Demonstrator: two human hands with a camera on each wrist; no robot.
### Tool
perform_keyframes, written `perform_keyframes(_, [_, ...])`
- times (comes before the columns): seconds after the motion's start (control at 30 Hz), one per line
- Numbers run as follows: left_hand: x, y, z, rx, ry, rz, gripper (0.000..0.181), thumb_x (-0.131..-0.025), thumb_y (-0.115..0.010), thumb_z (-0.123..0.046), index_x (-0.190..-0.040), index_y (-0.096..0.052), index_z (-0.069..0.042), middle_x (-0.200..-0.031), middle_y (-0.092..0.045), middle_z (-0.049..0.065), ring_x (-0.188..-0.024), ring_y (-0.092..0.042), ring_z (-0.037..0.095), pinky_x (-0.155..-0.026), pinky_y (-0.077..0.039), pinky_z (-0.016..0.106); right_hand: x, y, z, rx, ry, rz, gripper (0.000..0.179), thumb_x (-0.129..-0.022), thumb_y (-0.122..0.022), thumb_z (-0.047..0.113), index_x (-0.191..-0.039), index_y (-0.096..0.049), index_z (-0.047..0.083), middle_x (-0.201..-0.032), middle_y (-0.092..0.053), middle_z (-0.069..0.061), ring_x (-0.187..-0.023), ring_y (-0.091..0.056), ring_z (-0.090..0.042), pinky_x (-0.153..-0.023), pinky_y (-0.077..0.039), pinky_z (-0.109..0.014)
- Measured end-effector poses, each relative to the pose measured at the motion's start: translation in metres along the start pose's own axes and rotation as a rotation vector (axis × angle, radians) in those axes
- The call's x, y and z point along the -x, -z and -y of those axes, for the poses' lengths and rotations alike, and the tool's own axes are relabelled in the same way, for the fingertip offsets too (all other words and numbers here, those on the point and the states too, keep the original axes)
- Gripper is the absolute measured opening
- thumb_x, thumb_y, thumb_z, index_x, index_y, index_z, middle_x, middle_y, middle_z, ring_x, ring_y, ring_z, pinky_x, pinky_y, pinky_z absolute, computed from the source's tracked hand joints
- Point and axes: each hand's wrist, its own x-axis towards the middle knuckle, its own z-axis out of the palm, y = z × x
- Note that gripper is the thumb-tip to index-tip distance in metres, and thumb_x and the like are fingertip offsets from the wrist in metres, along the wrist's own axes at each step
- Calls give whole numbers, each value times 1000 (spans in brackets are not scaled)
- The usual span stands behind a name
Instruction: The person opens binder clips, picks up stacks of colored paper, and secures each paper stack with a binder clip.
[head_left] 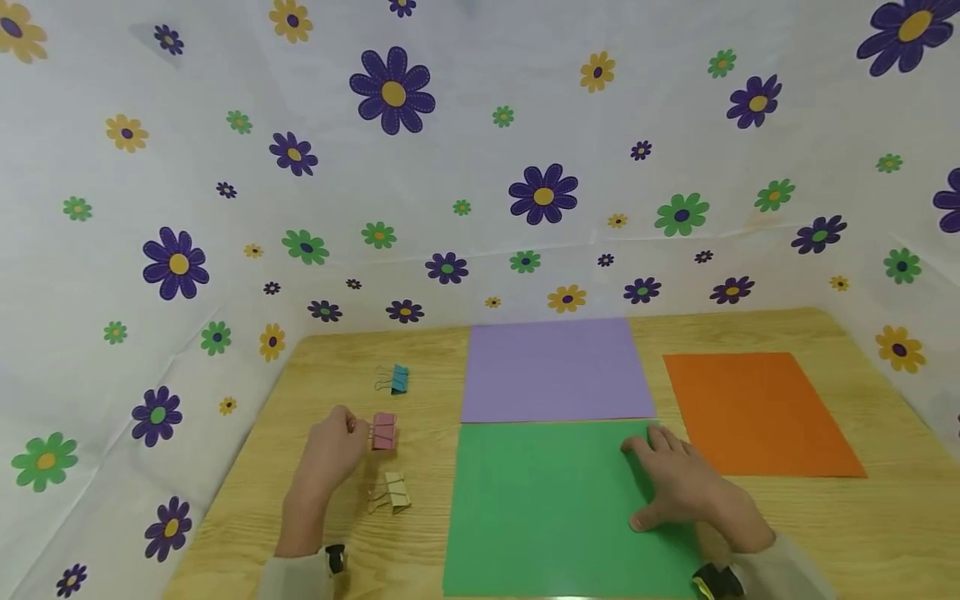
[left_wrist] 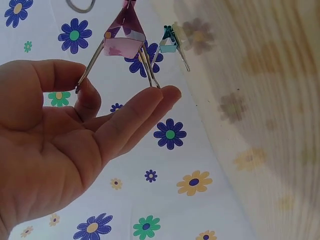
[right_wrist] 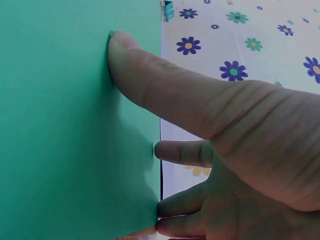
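Left hand [head_left: 332, 450]: pinched pink clip [head_left: 385, 433] by wire handles; some fingertips hidden from me;
Right hand [head_left: 681, 485]: spread, touched green sheet [head_left: 547, 508]; hid part of its edge.

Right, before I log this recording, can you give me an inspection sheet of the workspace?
Surface: pale wood-grain tabletop, partly covered.
Job's things: green rectangular paper-like sheet, lilac rectangular paper-like sheet beyond it, orange rectangular paper-like sheet at right; left of them, teal wire-handled binder clip, pink wire-handled binder clip, pale-yellow wire-handled binder clip.
Clutter: nothing seen.
Grips: left-hand grip holds the pink clip by its handles; right-hand grip is spread, thumb on the green sheet, fingertips at its edge.
Cables: nothing seen.
Surroundings: white flower-patterned sheeting behind and on both sides.
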Motion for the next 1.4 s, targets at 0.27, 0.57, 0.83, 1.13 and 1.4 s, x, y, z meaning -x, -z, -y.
perform_keyframes(0.27, [2, 1, -3, 23, 2, -12, 18, -100, -37, -21, -93, -41, -4, -69, -43, 5, -56, -40, 17, -50, -35, 31, -1, 2, -1, 49, 16, -29, 101, -58, -94, 49, -134, -46, 2, -141, -36, -41, -129, -37, -59, -99, -34, -70])
perform_keyframes(0.57, [3, 0, -3, 25, -19, -22, 19, -101, -37, -21, -92, -40, -4, -69, -42, 5, -56, -39, 17, -51, -34, 31, 0, 1, -7, 42, 31, -57, 78, -72, -88, 37, -133, -53, 3, -142, -38, -39, -128, -39, -58, -97, -39, -68])
perform_keyframes(0.83, [4, 1, -2, 34, -6, -17, 19, -101, -38, -21, -91, -40, -5, -70, -42, 6, -57, -40, 17, -50, -35, 31, -1, -1, -8, 39, 23, -84, 75, -69, -90, 35, -127, -53, 6, -140, -38, -41, -127, -39, -60, -95, -41, -67])
perform_keyframes(1.13, [4, 0, 0, 25, -12, -18, 19, -101, -38, -21, -92, -41, -4, -69, -43, 5, -56, -40, 17, -50, -35, 31, -3, -1, -5, 69, 7, -84, 85, -66, -92, 36, -132, -50, 3, -136, -43, -38, -121, -46, -57, -92, -45, -64])
perform_keyframes(1.4, [2, -1, -4, 23, -10, -26, 19, -100, -38, -23, -92, -42, -5, -70, -44, 6, -56, -41, 17, -50, -35, 30, -2, 1, -1, 96, -18, -148, 107, -60, -95, 36, -143, -40, -2, -116, -53, -26, -99, -54, -38, -78, -50, -50])
